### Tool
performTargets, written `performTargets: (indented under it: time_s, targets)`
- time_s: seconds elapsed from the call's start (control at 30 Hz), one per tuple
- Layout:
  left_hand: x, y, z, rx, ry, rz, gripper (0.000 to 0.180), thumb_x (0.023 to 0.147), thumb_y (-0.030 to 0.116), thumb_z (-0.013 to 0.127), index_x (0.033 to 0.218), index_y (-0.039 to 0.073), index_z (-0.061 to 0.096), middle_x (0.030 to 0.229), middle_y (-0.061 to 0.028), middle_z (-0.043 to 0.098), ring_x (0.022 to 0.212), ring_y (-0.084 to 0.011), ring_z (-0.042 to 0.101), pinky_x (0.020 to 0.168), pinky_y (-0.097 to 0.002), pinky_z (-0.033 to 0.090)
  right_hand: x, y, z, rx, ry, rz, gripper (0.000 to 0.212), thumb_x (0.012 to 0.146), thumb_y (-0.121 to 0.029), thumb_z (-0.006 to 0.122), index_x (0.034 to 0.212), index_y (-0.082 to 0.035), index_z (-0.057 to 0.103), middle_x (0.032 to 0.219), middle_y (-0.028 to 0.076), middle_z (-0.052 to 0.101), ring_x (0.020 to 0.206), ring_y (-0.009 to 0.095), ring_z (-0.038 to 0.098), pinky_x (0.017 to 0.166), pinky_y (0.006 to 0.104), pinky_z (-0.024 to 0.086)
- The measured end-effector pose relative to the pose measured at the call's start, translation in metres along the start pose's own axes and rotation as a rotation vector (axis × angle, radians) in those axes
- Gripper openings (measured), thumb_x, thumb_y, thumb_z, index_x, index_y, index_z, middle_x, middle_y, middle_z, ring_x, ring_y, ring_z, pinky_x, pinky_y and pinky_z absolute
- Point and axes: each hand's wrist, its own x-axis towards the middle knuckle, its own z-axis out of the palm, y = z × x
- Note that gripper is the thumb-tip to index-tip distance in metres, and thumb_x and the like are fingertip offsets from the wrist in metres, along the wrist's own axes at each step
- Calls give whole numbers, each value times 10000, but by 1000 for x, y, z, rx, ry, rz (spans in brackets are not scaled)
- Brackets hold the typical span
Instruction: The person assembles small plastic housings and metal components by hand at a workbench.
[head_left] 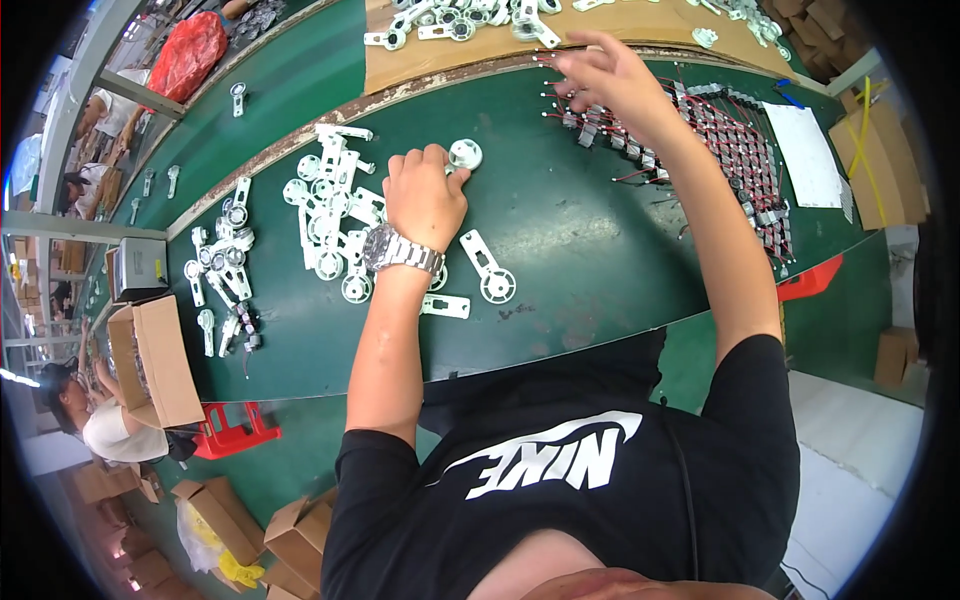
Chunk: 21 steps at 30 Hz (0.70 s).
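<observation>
My left hand (425,195), with a metal watch on its wrist, is closed on a white plastic part with a round end (465,154), which shows beyond the thumb and index finger. Beside and partly under this hand lies a loose pile of similar white plastic parts (328,205). One more white part with a spoked ring (497,285) lies to the right of the wrist. Raised near the far edge of the green table (570,260), my right hand (615,88) has its fingers apart and holds nothing visible. Below it spread small grey motors with red wires (725,145).
A cardboard sheet (640,30) bearing more white parts lies beyond the table's far edge. Another cluster of white parts (225,260) is at left, near an open carton (160,360). White paper (803,155) lies at right. Another person (115,425) sits at far left.
</observation>
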Motion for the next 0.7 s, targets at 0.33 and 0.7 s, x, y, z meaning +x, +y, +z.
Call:
performTargets:
  time_s: [0.33,0.7]
  targets:
    - [4,9,1,-206,120,80,209,1006,103,581,1175,-11,628,1087,-254,688,1003,-445,656,859,-504,523,-80,27,-27,-1132,-105,-450,290,892,-168,769,1145,-47,694,1043,124,601,1022,334,593,887,441,517]
    - [12,8,-7,-966,-234,-228,267,1018,123,663,1272,40,670,1040,-55,695,777,-94,633,714,-279,606,-55,50,11,-1102,9,-583,121,859,-167,778,955,-95,758,991,70,600,980,290,546,856,436,488]
